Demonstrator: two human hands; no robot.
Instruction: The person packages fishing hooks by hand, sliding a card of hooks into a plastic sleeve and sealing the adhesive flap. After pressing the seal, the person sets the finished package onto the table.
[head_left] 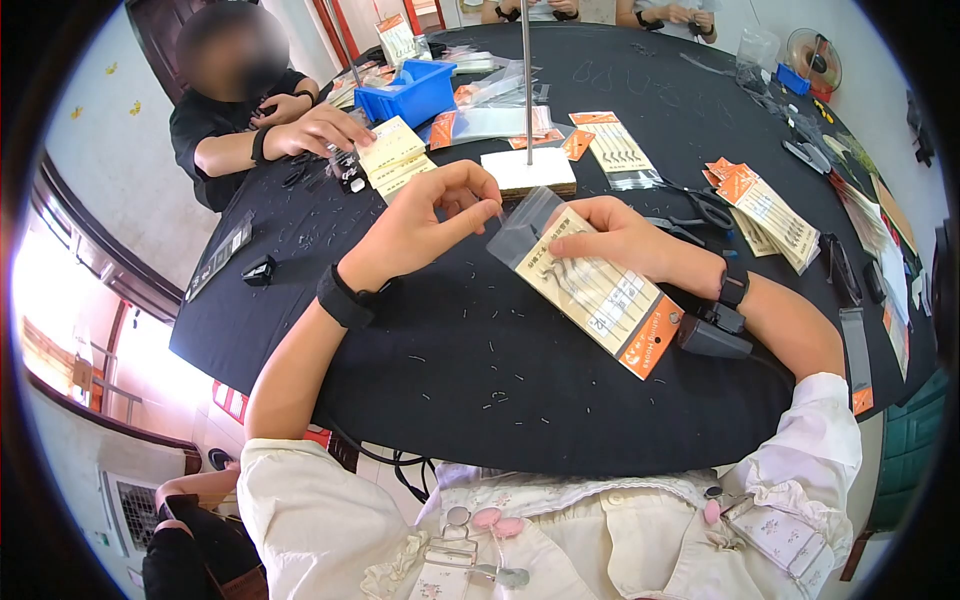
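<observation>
My right hand grips a fishing hook packet, thumb on its front. The packet is a cream card with a row of dark hooks and an orange "Fishing Hooks" end, in a clear plastic sleeve. It slants over the black table, its clear flap pointing up and left. Beside that flap, my left hand is curled with thumb and forefinger pinched together. Whatever lies between those fingertips is too small or see-through to make out. Both wrists wear black bands.
A metal rod rises from a pale square base. Around it lie a blue bin, scissors, more hook packets, and a black stapler. Staples litter the black tablecloth. A co-worker's hand touches cream cards.
</observation>
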